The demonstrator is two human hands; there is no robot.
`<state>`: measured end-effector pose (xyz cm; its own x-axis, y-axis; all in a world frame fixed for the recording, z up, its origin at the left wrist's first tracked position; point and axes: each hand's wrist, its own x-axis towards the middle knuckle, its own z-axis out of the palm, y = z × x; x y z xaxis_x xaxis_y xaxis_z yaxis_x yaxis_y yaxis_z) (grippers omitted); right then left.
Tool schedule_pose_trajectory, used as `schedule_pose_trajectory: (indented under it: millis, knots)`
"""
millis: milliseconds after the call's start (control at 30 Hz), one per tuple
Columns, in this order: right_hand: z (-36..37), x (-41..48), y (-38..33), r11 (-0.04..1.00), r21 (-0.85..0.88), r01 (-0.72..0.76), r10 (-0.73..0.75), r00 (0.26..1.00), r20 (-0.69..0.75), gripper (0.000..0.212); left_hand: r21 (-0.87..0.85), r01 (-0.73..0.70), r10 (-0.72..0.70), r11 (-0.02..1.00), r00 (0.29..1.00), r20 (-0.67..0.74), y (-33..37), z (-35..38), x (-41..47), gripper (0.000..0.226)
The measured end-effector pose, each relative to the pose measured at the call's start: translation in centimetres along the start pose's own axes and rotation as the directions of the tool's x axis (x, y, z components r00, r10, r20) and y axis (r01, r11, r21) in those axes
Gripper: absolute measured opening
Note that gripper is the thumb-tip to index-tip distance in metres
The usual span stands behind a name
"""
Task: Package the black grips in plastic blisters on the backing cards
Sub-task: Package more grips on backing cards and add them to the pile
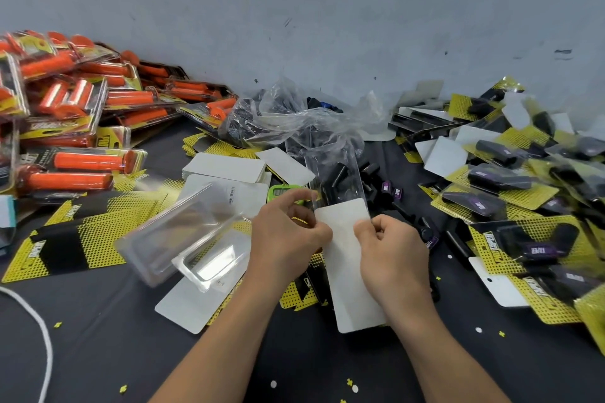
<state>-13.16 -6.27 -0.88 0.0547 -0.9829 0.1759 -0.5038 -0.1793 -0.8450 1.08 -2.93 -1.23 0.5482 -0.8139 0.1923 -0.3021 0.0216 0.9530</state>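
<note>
Both hands meet over the middle of the table [131, 343], each pinching one long edge of a backing card [352, 288] that shows its plain white side. The left hand [288, 239] grips the card's left edge near its far end, thumb and fingers curled; the right hand [394, 250] pinches the opposite edge, fingers curled in. The card runs lengthwise away from the person, its near end jutting out between the wrists, its far end meeting a clear plastic blister [357, 170] just beyond the fingertips. Inside the blister lie black grips [337, 177] – how far the card has entered it cannot be told.

Left of the hands, empty blisters [183, 232] lie tilted on yellow-and-black cards [65, 239]. More loose grips [393, 193] lie just right of the held blister, and finished packs [510, 199] are heaped along the right side. A crumpled plastic bag [294, 121] sits by the wall – and packs of orange grips [82, 114] pile up at the far left.
</note>
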Motion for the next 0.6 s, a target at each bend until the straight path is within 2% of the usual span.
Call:
schedule_pose_trajectory:
  millis: [100,200,267,333,400,500,567,600]
  knots:
    - [-0.03,-0.37,-0.32,1.0,-0.019,-0.003,0.002,1.0,-0.024,0.052,-0.058,0.047,-0.043,0.997,0.997,0.069,0.05,0.43,-0.05,0.048]
    - [-0.07,-0.41,-0.35,1.0,-0.01,0.002,-0.002,1.0,-0.006,0.052,-0.06,0.047,-0.042,0.997,0.996,0.078,-0.22,0.61,-0.07,0.032]
    - [-0.07,-0.22,-0.4,0.995,0.087,-0.039,0.028,0.991,0.127,0.033,-0.103,0.08,-0.076,0.992,0.996,0.039,-0.44,0.52,0.2,0.017]
    - [0.04,-0.52,-0.71,0.961,0.254,-0.111,0.028,0.95,0.312,0.001,-0.111,0.109,-0.115,0.988,0.992,-0.052,-0.55,0.35,0.53,0.008]
    - [0.34,-0.76,-0.69,0.941,0.312,-0.13,-0.005,0.918,0.397,0.021,-0.098,0.131,-0.144,0.986,0.979,-0.142,-0.48,0.23,0.67,0.023]
    - [0.49,-0.89,-0.6,0.936,0.333,-0.114,-0.022,0.925,0.379,0.016,-0.06,0.108,-0.118,0.992,0.971,-0.21,-0.48,0.08,0.56,0.045]
    - [0.32,-0.78,-0.52,0.928,0.35,-0.124,-0.014,0.93,0.367,0.01,-0.067,0.088,-0.1,0.994,0.972,-0.211,-0.65,0.02,0.58,0.045]
    - [0.26,-0.75,-0.51,0.926,0.353,-0.133,-0.006,0.93,0.367,0.013,-0.119,0.085,-0.108,0.989,0.974,-0.201,-0.74,0.03,0.68,0.036]
